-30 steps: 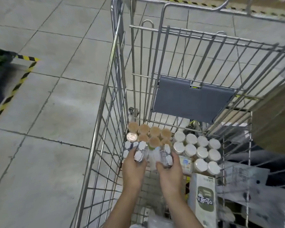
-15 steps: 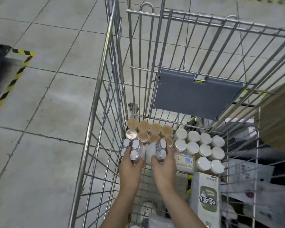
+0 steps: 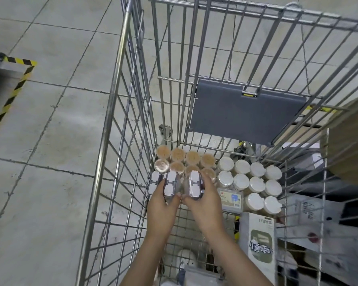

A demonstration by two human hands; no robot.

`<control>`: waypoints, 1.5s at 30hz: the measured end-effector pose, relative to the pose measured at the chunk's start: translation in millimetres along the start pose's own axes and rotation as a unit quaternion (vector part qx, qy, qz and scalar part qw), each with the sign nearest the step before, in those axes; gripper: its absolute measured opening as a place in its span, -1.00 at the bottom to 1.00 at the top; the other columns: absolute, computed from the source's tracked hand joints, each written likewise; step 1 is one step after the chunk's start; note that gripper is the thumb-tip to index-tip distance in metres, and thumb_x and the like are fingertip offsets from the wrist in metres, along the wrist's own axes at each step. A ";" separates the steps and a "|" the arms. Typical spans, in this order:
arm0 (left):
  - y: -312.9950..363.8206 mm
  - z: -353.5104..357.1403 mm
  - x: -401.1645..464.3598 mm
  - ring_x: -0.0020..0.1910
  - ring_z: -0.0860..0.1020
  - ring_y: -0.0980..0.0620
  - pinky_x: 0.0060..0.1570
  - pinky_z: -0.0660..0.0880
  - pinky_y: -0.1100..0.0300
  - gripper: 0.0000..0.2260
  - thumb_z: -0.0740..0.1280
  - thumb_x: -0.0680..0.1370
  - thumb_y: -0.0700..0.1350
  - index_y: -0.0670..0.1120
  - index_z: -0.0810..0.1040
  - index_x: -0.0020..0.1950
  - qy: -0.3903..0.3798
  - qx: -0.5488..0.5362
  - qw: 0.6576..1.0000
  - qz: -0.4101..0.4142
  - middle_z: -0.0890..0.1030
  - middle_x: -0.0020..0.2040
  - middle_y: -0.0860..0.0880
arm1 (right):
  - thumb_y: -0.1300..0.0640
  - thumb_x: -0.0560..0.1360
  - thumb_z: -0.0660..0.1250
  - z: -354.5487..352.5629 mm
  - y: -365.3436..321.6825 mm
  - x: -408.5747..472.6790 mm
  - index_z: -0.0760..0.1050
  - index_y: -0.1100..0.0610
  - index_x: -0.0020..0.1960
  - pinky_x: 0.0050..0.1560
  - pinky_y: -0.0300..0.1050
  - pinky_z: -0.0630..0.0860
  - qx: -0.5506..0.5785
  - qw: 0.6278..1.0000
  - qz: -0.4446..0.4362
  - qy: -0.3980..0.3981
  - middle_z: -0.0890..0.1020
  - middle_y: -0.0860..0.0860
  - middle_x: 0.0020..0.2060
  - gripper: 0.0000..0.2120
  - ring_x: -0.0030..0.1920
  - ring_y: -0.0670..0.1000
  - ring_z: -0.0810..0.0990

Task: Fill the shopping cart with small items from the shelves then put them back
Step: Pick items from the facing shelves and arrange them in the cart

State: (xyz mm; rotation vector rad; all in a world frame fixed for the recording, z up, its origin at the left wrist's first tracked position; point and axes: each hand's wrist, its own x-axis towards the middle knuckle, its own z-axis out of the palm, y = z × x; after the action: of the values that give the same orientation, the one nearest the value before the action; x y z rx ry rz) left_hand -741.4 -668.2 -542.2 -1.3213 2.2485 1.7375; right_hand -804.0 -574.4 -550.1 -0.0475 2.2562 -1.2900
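Both hands are inside the shopping cart [image 3: 112, 112], low at its L front corner. We see the left hand [image 3: 161, 211] curled round a silver-wrapped pack [image 3: 170, 185]; the right hand [image 3: 203, 205] grips a 2nd pack [image 3: 194, 186]. Just ahead stand brown-lidded jars [image 3: 191, 157], w/ white-lidded jars [image 3: 256, 182] to the R. A white carton [image 3: 258, 242] lies nearer us.

I am in a shop. My wire shopping cart [image 3: 116, 83] stands on a gray tile floor [image 3: 50, 120]. Yellow-black tape [image 3: 15, 87] runs at nine o'clock.
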 end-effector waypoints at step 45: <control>-62.1 17.9 27.8 0.14 0.39 -0.08 0.16 0.34 -0.07 -0.33 0.59 0.25 0.02 -0.04 0.50 0.32 0.074 0.468 0.853 0.220 0.50 0.17 -0.13 | -0.15 0.26 0.54 8.2 64.1 31.6 0.31 0.15 0.42 0.34 0.13 0.31 -0.431 0.884 -0.182 -0.001 0.44 0.08 0.28 -0.15 0.30 0.09 0.34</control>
State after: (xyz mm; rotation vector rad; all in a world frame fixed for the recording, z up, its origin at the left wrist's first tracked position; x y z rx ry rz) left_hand -729.8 -672.5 -611.4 -0.7432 2.9816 0.3302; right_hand -812.7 -555.1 -619.0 -0.8178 2.7172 -0.3206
